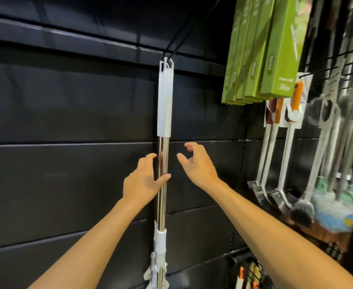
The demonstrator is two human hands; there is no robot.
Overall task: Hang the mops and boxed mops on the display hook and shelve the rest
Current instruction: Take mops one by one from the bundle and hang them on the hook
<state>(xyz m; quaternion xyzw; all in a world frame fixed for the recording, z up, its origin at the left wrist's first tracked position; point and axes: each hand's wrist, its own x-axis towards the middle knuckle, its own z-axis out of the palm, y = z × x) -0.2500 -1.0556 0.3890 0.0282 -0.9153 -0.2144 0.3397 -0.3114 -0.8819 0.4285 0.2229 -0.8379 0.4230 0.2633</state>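
Note:
Two mops (164,105) with white handles and shiny steel poles hang side by side from a black display hook (176,45) on the dark wall panel. My left hand (145,180) is wrapped loosely around the steel poles, fingers behind and thumb in front. My right hand (196,164) hovers just right of the poles, fingers spread, touching nothing. Several green boxed mops (261,55) hang on a hook at the upper right.
To the right hang brushes with white handles (284,155) and carded scrubbers (296,101), with more blurred cleaning tools (338,142) at the far right. Small items hang on a low hook (246,274). The black panel wall (67,122) stretches to the left.

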